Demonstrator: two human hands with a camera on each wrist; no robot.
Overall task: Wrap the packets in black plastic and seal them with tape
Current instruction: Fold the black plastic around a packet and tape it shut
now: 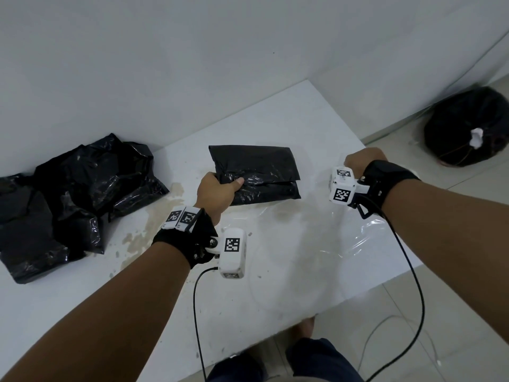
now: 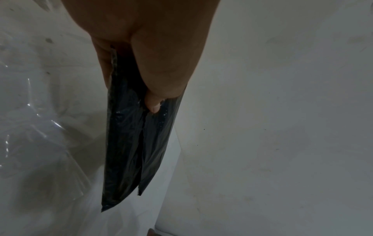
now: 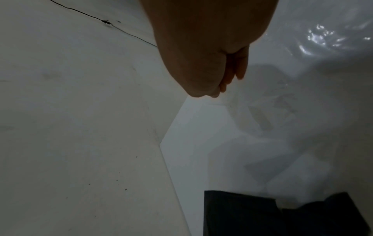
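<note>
Wide view first: the white tabletop (image 1: 275, 271) runs along the wall, stained in the middle, and on its left end sits a big crumpled heap of black plastic (image 1: 68, 199). Whether that heap hides finished bundles or is only spare sheeting, I cannot tell. Down on the floor at the far right there is a round black bag (image 1: 468, 128) with something white poking out.

Next, a clear plastic sheet (image 1: 358, 235) is spread over the right half of the tabletop, glinting and wrinkled. The right hand (image 1: 363, 158) is at its far edge, fingers curled in; the right wrist view shows them bunched where the film begins, so it looks like a pinch on the sheet, though the contact itself is blurred.

Now the star of the show: the wrapped packet (image 1: 256, 172), lying flat at mid-tabletop, fully covered in black plastic, its flap folded over. The left hand (image 1: 217, 191) grips its near-left corner, thumb on top, fingers underneath, and the left wrist view confirms that clamp along the edge.

So, my read: the wrapping of this packet looks done. No tape strip shows on the fold and no tape roll is in sight, so sealing appears to be what remains.
</note>
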